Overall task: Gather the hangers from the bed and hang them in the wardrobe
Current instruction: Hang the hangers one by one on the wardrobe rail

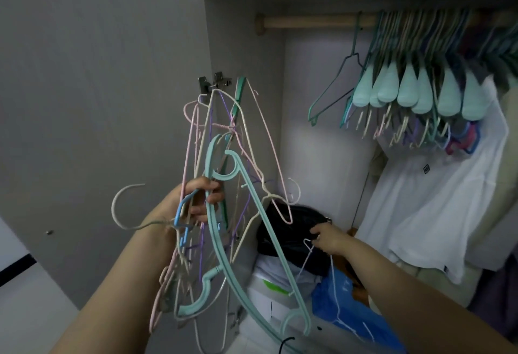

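1. The left hand (203, 199) is clenched around a tangled bunch of hangers (224, 185) (pink, cream, purple, blue and teal, wire and plastic together), held up in front of the wardrobe's left wall. Loose hooks stick out of the bunch toward 9 o'clock and 3 o'clock, and its lower ends hang down past the forearm.
2. The right hand (329, 238) reaches low into the wardrobe and pinches the hook of a thin white hanger (333, 278), whose wire trails down toward 6 o'clock over a blue bag (344, 306).
3. The rail (308, 22) runs across the top from 12 toward 2 o'clock. Its left stretch is bare wood; from about 1 o'clock rightward it is packed with hung hangers (414, 84), and one dark wire hanger hangs a little apart at their left edge.
4. Below that bare stretch, between the bunch and the hung hangers, the back wall shows open.
5. A white T-shirt (437, 199) hangs under the crowded hangers at 3 o'clock.
6. A black bag (286, 230) sits on a pile at the wardrobe's bottom, just beside the right hand.
7. The open door (98, 87) fills the left side, its hinge (214, 84) just behind the top of the bunch.
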Motion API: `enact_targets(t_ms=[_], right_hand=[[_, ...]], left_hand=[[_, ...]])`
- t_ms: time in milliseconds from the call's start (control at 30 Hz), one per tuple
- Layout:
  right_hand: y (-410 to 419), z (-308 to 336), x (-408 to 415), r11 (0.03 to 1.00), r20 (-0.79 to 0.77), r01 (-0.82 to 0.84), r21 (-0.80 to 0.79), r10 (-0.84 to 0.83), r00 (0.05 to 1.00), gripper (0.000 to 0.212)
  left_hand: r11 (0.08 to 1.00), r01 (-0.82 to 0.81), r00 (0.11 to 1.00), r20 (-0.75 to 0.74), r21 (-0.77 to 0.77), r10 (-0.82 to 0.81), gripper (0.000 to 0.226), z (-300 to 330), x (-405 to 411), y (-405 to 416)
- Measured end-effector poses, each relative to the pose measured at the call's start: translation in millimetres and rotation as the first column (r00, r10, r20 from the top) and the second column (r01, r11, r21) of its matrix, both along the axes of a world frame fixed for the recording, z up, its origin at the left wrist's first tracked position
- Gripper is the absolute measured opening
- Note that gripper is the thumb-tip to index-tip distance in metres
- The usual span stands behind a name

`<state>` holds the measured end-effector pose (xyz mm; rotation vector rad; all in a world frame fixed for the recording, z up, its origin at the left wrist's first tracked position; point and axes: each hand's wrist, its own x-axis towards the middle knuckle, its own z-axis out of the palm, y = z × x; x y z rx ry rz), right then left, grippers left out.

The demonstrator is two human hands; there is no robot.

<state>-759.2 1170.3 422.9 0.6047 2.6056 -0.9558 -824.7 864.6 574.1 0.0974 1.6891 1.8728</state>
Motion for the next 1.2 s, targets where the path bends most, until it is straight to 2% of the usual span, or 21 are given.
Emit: enact_targets(t_ms=[67, 133, 233, 267, 333, 433, 533, 667, 733, 800, 867, 933, 1033, 1100, 1200], right_hand=[[2.7, 3.1, 1.3, 0.995, 0.049, -0.037, 0.095, 0.033, 0.998, 0.037], [4.1, 9.4, 2.0, 0.996, 0.023, 0.023, 0.090, -0.025, 0.999, 0.036], [5.7, 14.8, 3.1, 0.981, -0.057, 0.185, -0.058, -0.189, 0.980, 0.036], [7.3, 16.0, 3.7, 0.965, -0.088, 0.232, -0.120, -0.243, 0.966, 0.036], [10.2, 19.5, 4.4, 0.946, -0.136, 0.262, -0.193, -0.290, 0.947, 0.034], [11.0, 28.4, 6.3, 0.967, -0.201, 0.203, -0.154, -0.232, 0.952, 0.023], [6.7, 44.6, 10.1, 0.960, -0.266, 0.214, -0.178, -0.257, 0.929, 0.007], [-10.5, 76.1, 12.9, 0.981, -0.281, 0.061, 0.185, -0.006, 0.960, 0.015], [-29.2, 93.2, 13.8, 0.967, -0.237, -0.137, 0.213, 0.187, 0.953, 0.017], [-51.0, 105.7, 12.7, 0.908, -0.150, -0.361, 0.211, 0.395, 0.906, 0.016], [-68.2, 111.6, 7.7, 0.855, -0.113, -0.490, 0.172, 0.511, 0.852, 0.017], [-74.3, 111.8, 0.2, 0.847, -0.126, -0.502, 0.171, 0.525, 0.842, 0.018], [-67.7, 105.4, -2.2, 0.886, -0.165, -0.384, 0.261, 0.433, 0.886, 0.036], [-63.0, 97.0, 1.2, 0.899, -0.174, -0.324, 0.293, 0.384, 0.907, 0.045], [-67.2, 79.9, 6.1, 0.931, -0.253, -0.256, 0.259, 0.321, 0.912, 0.044]], left_hand=[[1.000, 0.013, 1.000, 0.001, -0.025, -0.013, 0.030, -2.2, 3.0, 4.7], [0.997, 0.078, 0.997, 0.029, -0.010, -0.078, 0.028, -7.3, 5.7, 3.7], [0.930, 0.258, 0.946, 0.127, 0.262, -0.298, 0.016, -23.5, 2.0, 3.8], [0.914, 0.287, 0.935, 0.122, 0.287, -0.332, 0.015, -29.7, -0.3, 3.5], [0.908, 0.318, 0.928, 0.106, 0.273, -0.357, 0.016, -42.8, -6.9, 4.4], [0.901, 0.359, 0.917, 0.091, 0.243, -0.389, 0.021, -58.6, -15.5, 7.1], [0.899, 0.391, 0.906, 0.092, 0.200, -0.414, 0.023, -65.0, -12.5, 12.5], [0.940, 0.321, 0.941, 0.071, 0.116, -0.330, 0.021, -81.7, -3.0, 29.7], [0.963, 0.244, 0.964, 0.077, 0.115, -0.254, 0.022, -91.6, 2.6, 41.2], [0.961, 0.245, 0.964, 0.074, 0.129, -0.256, 0.026, -95.6, 12.4, 55.6], [0.961, 0.257, 0.966, 0.014, 0.098, -0.259, 0.033, -96.2, 23.4, 67.1], [0.967, 0.249, 0.968, -0.036, 0.048, -0.248, 0.043, -99.1, 27.7, 72.1], [0.962, 0.258, 0.966, -0.008, 0.085, -0.259, 0.020, -107.7, 26.7, 72.5], [0.960, 0.255, 0.966, 0.016, 0.119, -0.259, 0.027, -111.8, 27.0, 72.5], [0.979, 0.168, 0.983, 0.050, 0.112, -0.174, 0.015, -119.2, 28.1, 78.5]])
